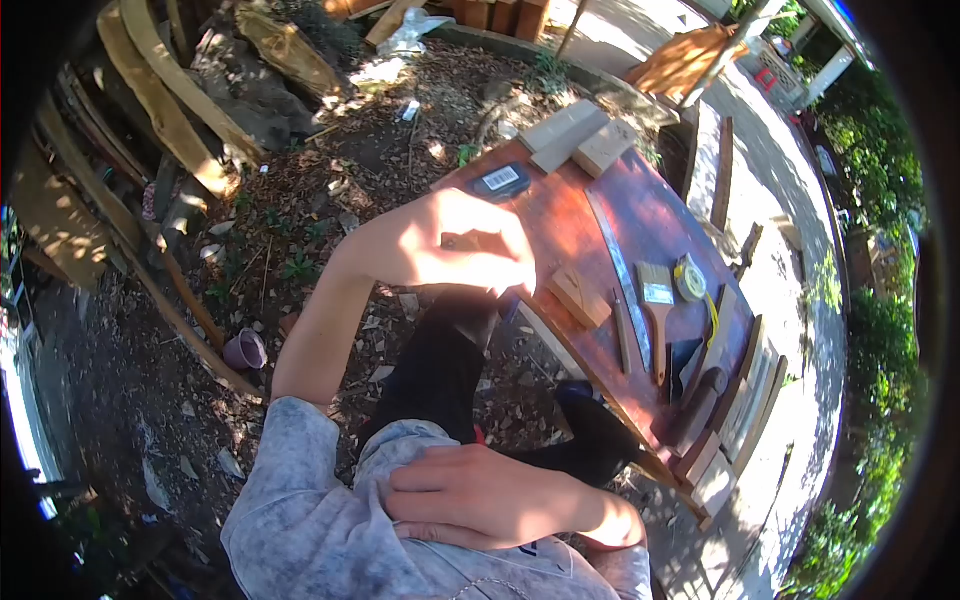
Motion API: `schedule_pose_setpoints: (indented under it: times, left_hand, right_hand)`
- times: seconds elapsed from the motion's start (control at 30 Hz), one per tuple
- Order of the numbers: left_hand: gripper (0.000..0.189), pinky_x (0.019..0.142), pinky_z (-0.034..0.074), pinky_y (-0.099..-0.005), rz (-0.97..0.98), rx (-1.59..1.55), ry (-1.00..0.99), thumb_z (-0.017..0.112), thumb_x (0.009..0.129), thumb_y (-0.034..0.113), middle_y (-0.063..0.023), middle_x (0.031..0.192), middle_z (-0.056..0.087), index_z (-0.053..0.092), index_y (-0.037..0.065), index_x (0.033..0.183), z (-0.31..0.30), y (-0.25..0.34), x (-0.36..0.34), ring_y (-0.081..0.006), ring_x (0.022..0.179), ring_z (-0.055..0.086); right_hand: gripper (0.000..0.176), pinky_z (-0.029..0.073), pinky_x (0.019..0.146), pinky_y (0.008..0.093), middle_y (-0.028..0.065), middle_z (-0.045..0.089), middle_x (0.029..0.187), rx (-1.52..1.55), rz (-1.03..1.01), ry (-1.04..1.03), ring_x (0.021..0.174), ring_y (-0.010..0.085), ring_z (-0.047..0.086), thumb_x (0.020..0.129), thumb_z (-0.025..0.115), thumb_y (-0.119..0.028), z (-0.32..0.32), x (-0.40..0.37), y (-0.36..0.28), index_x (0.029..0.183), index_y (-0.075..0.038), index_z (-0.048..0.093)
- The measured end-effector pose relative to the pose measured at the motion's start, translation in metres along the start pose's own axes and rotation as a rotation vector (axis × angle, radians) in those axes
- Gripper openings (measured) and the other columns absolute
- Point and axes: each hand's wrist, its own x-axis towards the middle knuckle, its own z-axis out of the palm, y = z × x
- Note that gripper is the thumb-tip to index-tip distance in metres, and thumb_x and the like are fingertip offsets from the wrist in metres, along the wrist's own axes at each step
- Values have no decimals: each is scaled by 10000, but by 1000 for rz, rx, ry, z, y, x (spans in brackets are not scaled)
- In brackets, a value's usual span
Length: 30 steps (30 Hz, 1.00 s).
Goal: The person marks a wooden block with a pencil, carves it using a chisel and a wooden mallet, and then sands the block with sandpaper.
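My left hand is raised at the near-left edge of a reddish-brown wooden table. Its fingers are bent round and closed at the tips; strong sunlight washes them out, and anything between them is hidden. Just beyond it lies a dark case with a barcode label. A small wooden block sits to the right of those fingertips. My right hand lies across the front of my grey shirt, fingers stretched out flat on the cloth.
On the table are a metal ruler, a flat paintbrush, a tape measure, a dark wooden tool and wood blocks. Curved boards lean at the left. A small pot stands on the littered ground.
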Motion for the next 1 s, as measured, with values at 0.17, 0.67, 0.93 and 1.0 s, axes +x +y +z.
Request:
schedule_pose_setpoints:
  times: [0.17,0.67,0.93,1.0]
  left_hand:
    - [294,1054,515,-382,192,418,419,785,979,215,-77,1183,727,728,36,1205,64,-84,69,-255,1155,676]
    - [619,988,553,-413,41,435,346,949,750,180,-73,1189,735,721,109,1321,108,-64,80,-271,1111,708]
    - [613,986,562,-385,16,473,360,945,774,171,-71,1141,775,704,81,1330,112,-44,91,-244,1080,736]
    - [649,1006,560,-386,-51,462,302,931,785,140,-97,1199,766,679,77,1380,114,-55,97,-254,1119,731]
  right_hand:
    - [276,504,875,431,142,671,1095,-436,283,515,973,337,649,1012,733,-262,-33,-45,30,1180,-49,679]
    - [504,317,1113,507,107,582,1400,-1072,1020,1153,1344,351,480,967,776,-258,-46,-146,92,1430,-132,623]
    - [473,313,1105,511,118,573,1402,-1043,1075,1184,1347,348,477,964,775,-267,-32,-159,94,1397,-125,646]
    - [410,317,1099,510,109,586,1368,-1049,1076,1186,1327,343,493,965,775,-263,-31,-158,98,1334,-120,669]
